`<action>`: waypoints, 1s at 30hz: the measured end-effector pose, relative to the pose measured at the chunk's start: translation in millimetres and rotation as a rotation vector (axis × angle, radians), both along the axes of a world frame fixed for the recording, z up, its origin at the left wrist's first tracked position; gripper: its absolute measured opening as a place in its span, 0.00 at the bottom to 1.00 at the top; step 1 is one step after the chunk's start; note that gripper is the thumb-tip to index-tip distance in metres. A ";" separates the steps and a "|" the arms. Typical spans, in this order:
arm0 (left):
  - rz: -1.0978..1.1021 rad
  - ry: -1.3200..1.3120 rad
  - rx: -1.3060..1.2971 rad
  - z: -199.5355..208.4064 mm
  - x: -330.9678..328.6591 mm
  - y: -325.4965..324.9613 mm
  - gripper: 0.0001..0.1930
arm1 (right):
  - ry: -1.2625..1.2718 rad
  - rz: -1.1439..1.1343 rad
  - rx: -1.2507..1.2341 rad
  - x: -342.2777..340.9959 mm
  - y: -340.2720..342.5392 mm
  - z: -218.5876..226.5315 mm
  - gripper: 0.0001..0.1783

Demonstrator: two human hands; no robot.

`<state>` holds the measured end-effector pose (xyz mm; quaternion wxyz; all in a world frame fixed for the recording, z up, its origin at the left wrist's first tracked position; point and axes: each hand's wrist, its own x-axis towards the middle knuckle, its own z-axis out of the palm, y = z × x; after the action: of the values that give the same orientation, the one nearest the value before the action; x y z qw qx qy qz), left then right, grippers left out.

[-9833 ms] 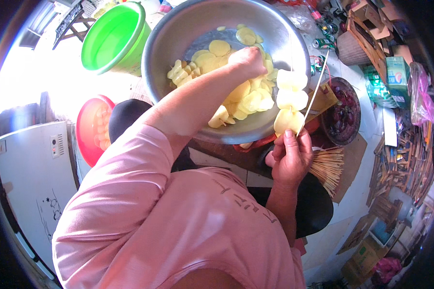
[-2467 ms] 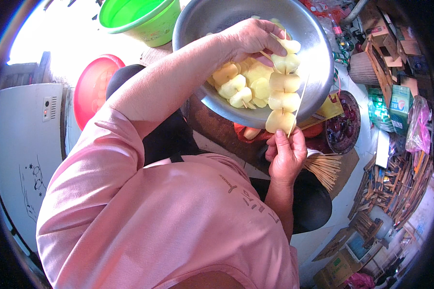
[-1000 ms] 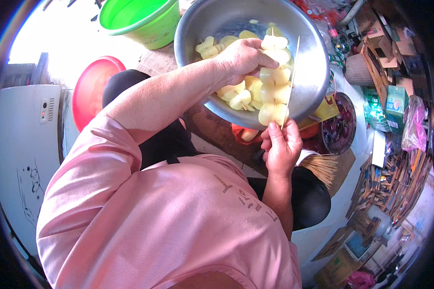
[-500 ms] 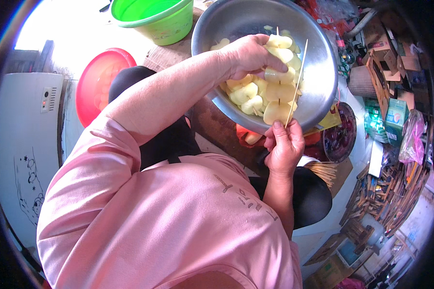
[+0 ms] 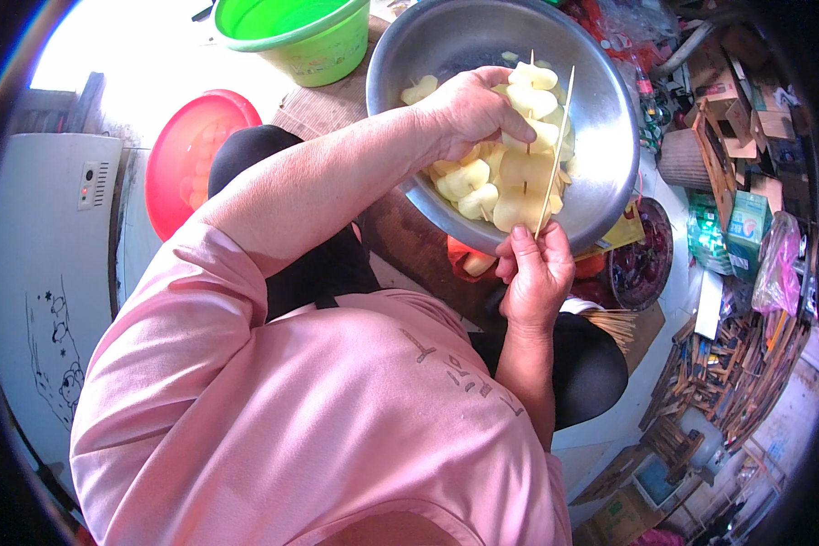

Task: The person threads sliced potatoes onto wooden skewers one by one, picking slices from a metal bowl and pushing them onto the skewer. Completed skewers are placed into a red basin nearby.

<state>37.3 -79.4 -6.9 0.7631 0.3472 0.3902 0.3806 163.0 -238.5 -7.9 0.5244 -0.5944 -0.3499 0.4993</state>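
Over a wide steel bowl (image 5: 610, 136), my left hand (image 5: 473, 114) is closed round the upper part of a skewer of pale yellow potato slices (image 5: 525, 169). The skewer's tip pokes out above the top slice. Below, my right hand (image 5: 535, 273) pinches the lower end of a bare bamboo stick (image 5: 556, 155) with thumb and fingers, at the bottom slice. That stick slants up along the right side of the slices. More potato slices (image 5: 469, 187) lie in the bowl beneath, partly hidden by my left hand.
A green tub (image 5: 323, 55) stands beyond my left arm, and a red basin (image 5: 177, 168) is at the left. Beside my right knee lies a bundle of bamboo sticks (image 5: 614, 328). A dark red basin (image 5: 642, 255) sits right of the bowl. Scrap wood (image 5: 728, 364) clutters the right.
The loaded skewer and the bare stick have shifted slightly, their upper ends apart by less. Both hands keep their holds.
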 end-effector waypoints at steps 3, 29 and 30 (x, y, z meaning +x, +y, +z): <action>-0.056 0.023 0.055 -3.9 -1.6 2.6 0.34 | 0.006 -0.008 -0.003 -0.1 0.4 -0.3 0.06; 0.403 0.204 0.342 40.1 -52.1 41.2 0.09 | -0.151 0.306 -0.293 -2.6 40.0 -5.7 0.08; 0.399 0.373 0.557 34.6 -57.9 43.5 0.09 | -0.221 0.338 -0.314 -5.6 44.4 -5.4 0.08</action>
<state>-20.5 -35.9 27.6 0.4667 0.5217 0.4639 0.5431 157.5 -194.0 -13.3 0.2933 -0.6526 -0.4176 0.5601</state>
